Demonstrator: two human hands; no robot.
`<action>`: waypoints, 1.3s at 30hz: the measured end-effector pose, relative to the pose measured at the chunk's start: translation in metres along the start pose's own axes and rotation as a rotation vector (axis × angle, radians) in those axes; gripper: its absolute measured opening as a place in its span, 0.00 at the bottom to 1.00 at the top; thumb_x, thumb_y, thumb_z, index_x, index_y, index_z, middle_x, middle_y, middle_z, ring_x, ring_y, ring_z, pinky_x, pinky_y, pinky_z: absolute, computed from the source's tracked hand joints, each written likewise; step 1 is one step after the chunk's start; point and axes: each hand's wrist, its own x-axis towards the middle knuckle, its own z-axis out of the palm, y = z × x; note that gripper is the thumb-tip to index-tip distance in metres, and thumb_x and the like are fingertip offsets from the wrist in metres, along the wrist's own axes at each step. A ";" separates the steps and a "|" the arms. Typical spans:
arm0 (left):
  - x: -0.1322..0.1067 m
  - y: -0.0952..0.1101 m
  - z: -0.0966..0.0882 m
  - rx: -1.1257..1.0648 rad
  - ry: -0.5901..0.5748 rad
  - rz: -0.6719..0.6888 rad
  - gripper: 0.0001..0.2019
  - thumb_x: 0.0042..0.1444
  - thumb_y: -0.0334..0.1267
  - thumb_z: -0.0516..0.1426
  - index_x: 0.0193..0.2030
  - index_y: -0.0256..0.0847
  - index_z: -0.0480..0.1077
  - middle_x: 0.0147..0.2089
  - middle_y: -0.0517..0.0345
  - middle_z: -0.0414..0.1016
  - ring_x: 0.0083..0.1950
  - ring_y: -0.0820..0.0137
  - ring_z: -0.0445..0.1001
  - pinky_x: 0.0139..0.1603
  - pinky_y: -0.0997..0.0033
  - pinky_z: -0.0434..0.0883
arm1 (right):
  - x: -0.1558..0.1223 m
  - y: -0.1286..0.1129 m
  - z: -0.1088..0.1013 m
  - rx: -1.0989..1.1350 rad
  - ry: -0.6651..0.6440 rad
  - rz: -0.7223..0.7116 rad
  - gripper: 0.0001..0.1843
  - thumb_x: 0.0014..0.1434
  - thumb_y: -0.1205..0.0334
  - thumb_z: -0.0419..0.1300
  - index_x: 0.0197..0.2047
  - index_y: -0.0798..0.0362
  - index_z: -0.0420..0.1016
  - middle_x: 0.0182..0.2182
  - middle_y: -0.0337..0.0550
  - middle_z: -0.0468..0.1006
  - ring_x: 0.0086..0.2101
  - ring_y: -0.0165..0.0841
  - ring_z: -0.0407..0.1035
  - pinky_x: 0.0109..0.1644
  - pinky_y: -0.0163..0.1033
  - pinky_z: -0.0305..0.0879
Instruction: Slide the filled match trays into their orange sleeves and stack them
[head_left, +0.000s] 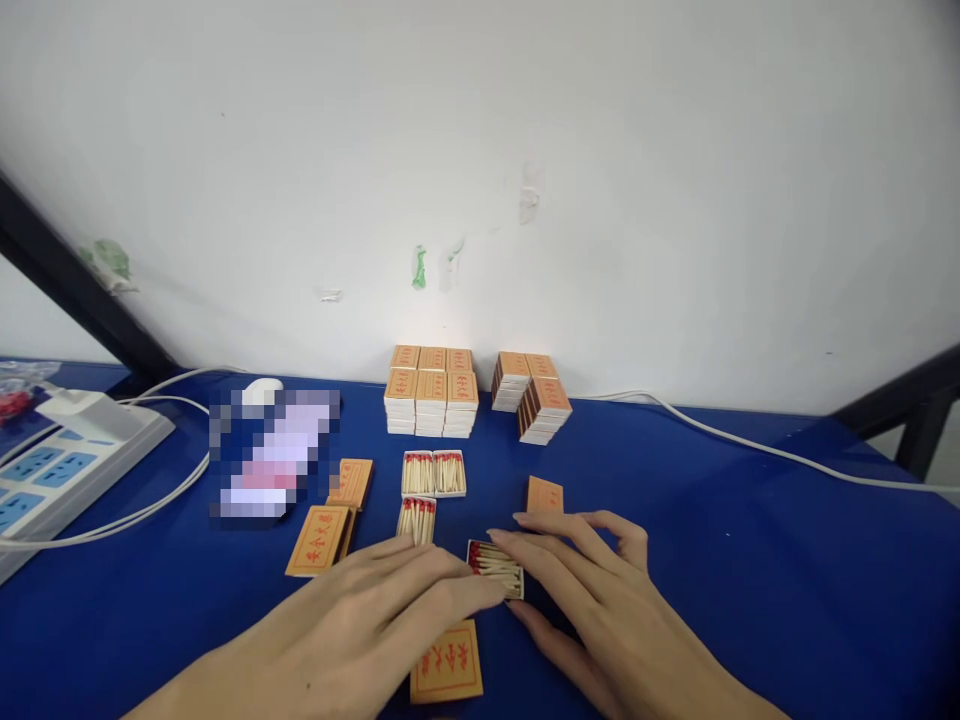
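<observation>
My left hand (375,620) lies flat on the blue table, fingers stretched toward an open tray of red-tipped matches (495,568). From the other side, my right hand (592,590) touches that same tray with fingers spread, thumb below it. An orange matchbox sleeve (448,662) lies just under my left hand. Another sleeve (544,494) sits beyond my right fingers. Three more open trays of matches (433,473) lie ahead, one (417,520) partly behind my left fingertips.
Two stacks of closed matchboxes (431,392) (534,396) stand by the white wall. Loose orange sleeves (322,540) lie at left beside a blurred-out patch. A white power strip (67,450) with cables occupies the far left; a white cable (750,442) runs along the right.
</observation>
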 end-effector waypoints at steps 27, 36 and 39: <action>0.000 -0.006 0.008 -0.012 0.145 -0.127 0.22 0.72 0.32 0.62 0.69 0.49 0.70 0.57 0.58 0.85 0.58 0.61 0.83 0.61 0.60 0.83 | -0.008 0.017 -0.021 0.211 -0.228 -0.016 0.26 0.78 0.69 0.58 0.75 0.49 0.66 0.57 0.43 0.86 0.59 0.40 0.77 0.64 0.48 0.60; 0.002 -0.001 0.009 0.004 0.098 -0.093 0.26 0.67 0.25 0.63 0.68 0.48 0.70 0.52 0.58 0.83 0.52 0.61 0.84 0.52 0.63 0.85 | -0.006 0.015 -0.024 0.325 -0.263 -0.008 0.32 0.74 0.71 0.63 0.77 0.46 0.66 0.56 0.41 0.86 0.56 0.38 0.79 0.62 0.46 0.69; 0.000 -0.002 0.012 -0.056 0.079 -0.131 0.26 0.67 0.25 0.62 0.68 0.49 0.69 0.54 0.57 0.83 0.55 0.60 0.84 0.57 0.60 0.85 | -0.006 0.016 -0.025 0.379 -0.279 0.017 0.34 0.73 0.72 0.65 0.77 0.43 0.66 0.57 0.42 0.85 0.57 0.37 0.79 0.63 0.45 0.71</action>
